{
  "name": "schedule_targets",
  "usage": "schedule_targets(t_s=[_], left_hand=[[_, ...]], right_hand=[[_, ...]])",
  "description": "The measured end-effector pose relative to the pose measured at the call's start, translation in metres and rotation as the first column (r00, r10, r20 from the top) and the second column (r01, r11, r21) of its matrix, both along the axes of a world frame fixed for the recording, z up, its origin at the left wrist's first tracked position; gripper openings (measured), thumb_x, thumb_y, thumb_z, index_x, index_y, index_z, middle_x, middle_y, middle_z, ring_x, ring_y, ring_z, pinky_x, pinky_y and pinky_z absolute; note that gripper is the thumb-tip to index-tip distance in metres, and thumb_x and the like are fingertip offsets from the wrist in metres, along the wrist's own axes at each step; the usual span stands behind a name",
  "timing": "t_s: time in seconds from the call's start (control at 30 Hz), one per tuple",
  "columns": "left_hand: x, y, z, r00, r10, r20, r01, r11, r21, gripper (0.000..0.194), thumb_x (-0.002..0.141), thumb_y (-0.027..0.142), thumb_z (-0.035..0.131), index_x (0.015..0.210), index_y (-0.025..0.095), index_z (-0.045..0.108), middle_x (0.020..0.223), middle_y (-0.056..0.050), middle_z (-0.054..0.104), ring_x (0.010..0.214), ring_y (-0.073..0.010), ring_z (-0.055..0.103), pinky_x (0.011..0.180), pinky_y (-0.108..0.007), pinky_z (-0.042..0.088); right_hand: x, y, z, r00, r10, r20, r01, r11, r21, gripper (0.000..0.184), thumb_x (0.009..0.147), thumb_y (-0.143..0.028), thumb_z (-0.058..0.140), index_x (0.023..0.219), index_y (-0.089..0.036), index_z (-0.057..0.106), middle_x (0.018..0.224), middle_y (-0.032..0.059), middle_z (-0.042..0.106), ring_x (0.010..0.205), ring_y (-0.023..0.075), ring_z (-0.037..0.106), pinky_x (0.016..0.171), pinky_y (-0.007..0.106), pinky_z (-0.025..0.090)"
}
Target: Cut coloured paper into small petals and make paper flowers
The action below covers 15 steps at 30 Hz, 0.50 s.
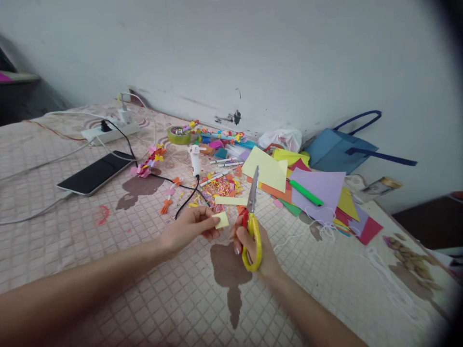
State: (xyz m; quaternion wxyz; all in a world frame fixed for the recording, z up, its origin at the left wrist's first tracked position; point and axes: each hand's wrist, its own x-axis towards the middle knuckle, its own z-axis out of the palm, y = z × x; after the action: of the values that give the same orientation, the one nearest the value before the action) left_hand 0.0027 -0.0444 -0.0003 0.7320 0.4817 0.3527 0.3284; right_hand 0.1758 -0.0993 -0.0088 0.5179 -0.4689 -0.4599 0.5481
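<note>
Between the thumb and fingers of my left hand (197, 222) is a small pale yellow piece of paper (222, 220). My right hand (265, 248) grips a pair of scissors (252, 219) with yellow and red handles, the blades pointing up and away from me and looking closed. Just past both hands, a pale yellow paper strip (231, 200) lies by a heap of tiny colourful paper scraps (220, 188). A white glue gun (195, 160) stands behind the left hand, its black cord curling toward me.
Coloured paper sheets (318, 185) and a green cutter (306, 193) lie to the right, near white string (327, 231). At left are a phone (97, 172) and a power strip (110, 130) with cables. A blue bag (338, 149) leans against the wall; green tape (179, 136) sits at the back.
</note>
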Motion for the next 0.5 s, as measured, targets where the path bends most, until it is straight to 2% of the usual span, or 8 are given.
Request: schedule_targets(t_s=[0.07, 0.13, 0.2, 0.3, 0.4, 0.5], left_hand=[[-0.003, 0.006, 0.003, 0.994, 0.086, 0.067, -0.08, 0.992, -0.094, 0.021, 0.077, 0.028, 0.069, 0.076, 0.013, 0.054, 0.067, -0.002, 0.068, 0.058, -0.0082, 0.062, 0.058, -0.018, 0.049], [-0.007, 0.014, 0.006, 0.979, 0.157, 0.131, -0.13, 0.972, -0.194, 0.017, 0.078, 0.022, 0.069, 0.075, 0.013, 0.054, 0.069, -0.003, 0.068, 0.06, -0.0084, 0.064, 0.06, -0.017, 0.051], [-0.01, 0.021, 0.009, 0.961, 0.208, 0.183, -0.157, 0.954, -0.255, 0.012, 0.079, 0.017, 0.067, 0.074, 0.013, 0.056, 0.07, -0.004, 0.069, 0.061, -0.0087, 0.065, 0.06, -0.017, 0.052], [-0.014, 0.029, 0.013, 0.941, 0.237, 0.241, -0.162, 0.942, -0.293, 0.006, 0.082, 0.013, 0.062, 0.077, 0.011, 0.061, 0.072, -0.005, 0.07, 0.061, -0.0087, 0.065, 0.058, -0.016, 0.054], [-0.017, 0.034, 0.015, 0.931, 0.255, 0.261, -0.165, 0.932, -0.322, 0.004, 0.084, 0.011, 0.059, 0.082, 0.009, 0.063, 0.072, -0.005, 0.069, 0.062, -0.0085, 0.065, 0.059, -0.015, 0.055], [-0.019, 0.037, 0.017, 0.92, 0.273, 0.28, -0.172, 0.926, -0.336, 0.007, 0.085, 0.009, 0.057, 0.083, 0.01, 0.064, 0.073, -0.004, 0.069, 0.063, -0.0079, 0.065, 0.06, -0.015, 0.055]], right_hand=[[-0.002, -0.003, -0.002, 0.981, 0.097, -0.169, -0.101, 0.995, -0.013, 0.04, 0.077, -0.059, 0.059, 0.087, -0.022, 0.048, 0.066, -0.0046, 0.049, 0.045, 0.0068, 0.041, 0.046, 0.022, 0.038], [-0.005, -0.006, -0.004, 0.933, 0.197, -0.3, -0.214, 0.976, -0.025, 0.05, 0.073, -0.069, 0.055, 0.084, -0.021, 0.048, 0.066, -0.0043, 0.046, 0.045, 0.0071, 0.041, 0.046, 0.023, 0.04], [-0.009, -0.009, -0.006, 0.868, 0.309, -0.389, -0.359, 0.932, -0.059, 0.059, 0.069, -0.077, 0.05, 0.082, -0.02, 0.047, 0.065, -0.0036, 0.045, 0.046, 0.0079, 0.04, 0.043, 0.023, 0.041], [-0.013, -0.015, -0.006, 0.762, 0.434, -0.481, -0.543, 0.833, -0.109, 0.065, 0.069, -0.082, 0.041, 0.083, -0.019, 0.048, 0.064, -0.0029, 0.043, 0.046, 0.0081, 0.039, 0.042, 0.022, 0.041], [-0.015, -0.02, -0.006, 0.711, 0.476, -0.518, -0.612, 0.782, -0.122, 0.065, 0.073, -0.081, 0.036, 0.085, -0.018, 0.048, 0.064, -0.0028, 0.043, 0.045, 0.0076, 0.039, 0.042, 0.022, 0.042], [-0.017, -0.022, -0.004, 0.694, 0.481, -0.536, -0.628, 0.768, -0.124, 0.063, 0.074, -0.08, 0.037, 0.086, -0.019, 0.047, 0.065, -0.0024, 0.045, 0.044, 0.0071, 0.039, 0.041, 0.021, 0.041]])
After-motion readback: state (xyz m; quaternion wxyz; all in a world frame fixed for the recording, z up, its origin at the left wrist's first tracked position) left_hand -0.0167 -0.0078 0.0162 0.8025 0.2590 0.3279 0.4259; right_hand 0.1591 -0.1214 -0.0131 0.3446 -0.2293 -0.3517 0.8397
